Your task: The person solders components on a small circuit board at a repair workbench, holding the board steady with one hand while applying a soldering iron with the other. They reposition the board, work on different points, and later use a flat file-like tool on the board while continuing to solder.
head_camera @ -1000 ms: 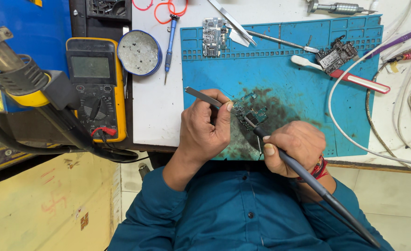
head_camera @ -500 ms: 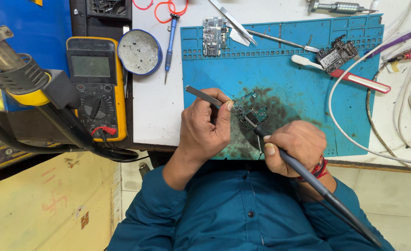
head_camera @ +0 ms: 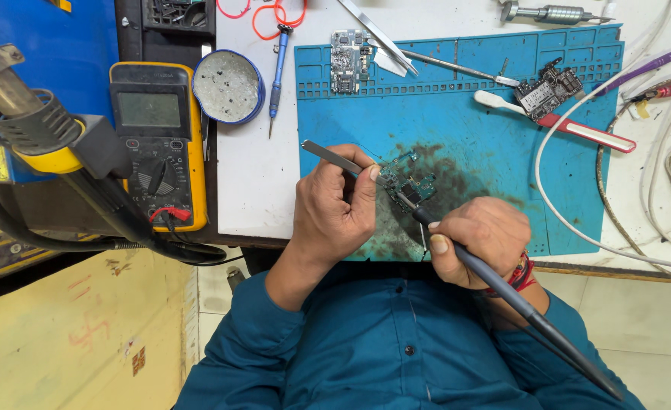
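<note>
A small green circuit board (head_camera: 410,176) lies on the stained part of a blue work mat (head_camera: 487,144). My left hand (head_camera: 335,209) grips metal tweezers (head_camera: 334,157), whose tips rest at the board's left edge. My right hand (head_camera: 478,239) holds a dark soldering iron (head_camera: 518,304) like a pen, and its tip touches the board from below right. The iron's long handle runs back over my right wrist. Both forearms wear teal sleeves.
A yellow multimeter (head_camera: 159,144) and a hot-air nozzle (head_camera: 24,114) are at the left. A round tin (head_camera: 229,86), a blue screwdriver (head_camera: 276,64), two more circuit boards (head_camera: 348,59) (head_camera: 546,91), a white-and-red brush (head_camera: 556,121), tweezers (head_camera: 377,34) and white cables (head_camera: 616,114) surround the mat.
</note>
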